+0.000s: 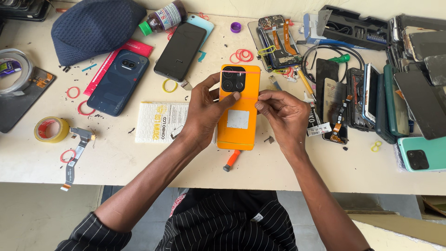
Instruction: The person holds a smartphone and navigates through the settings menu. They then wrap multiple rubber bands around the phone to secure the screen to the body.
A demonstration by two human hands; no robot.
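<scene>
Left hand (204, 111) and right hand (283, 114) grip an orange phone (239, 108).

A dark blue phone (118, 82), black phone (180, 50), tape roll (51, 129), bottle (162, 17) and cap (95, 28) lie on the surface (139, 162).

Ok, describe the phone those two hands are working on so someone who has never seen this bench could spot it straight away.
On the cream workbench, look at the middle, where the left hand and right hand meet. Between them an orange phone lies back up, with a black square camera block at its top and a pale sticker mid-back. The dark blue phone and black phone further left lie untouched; only this one is bright orange.
</scene>
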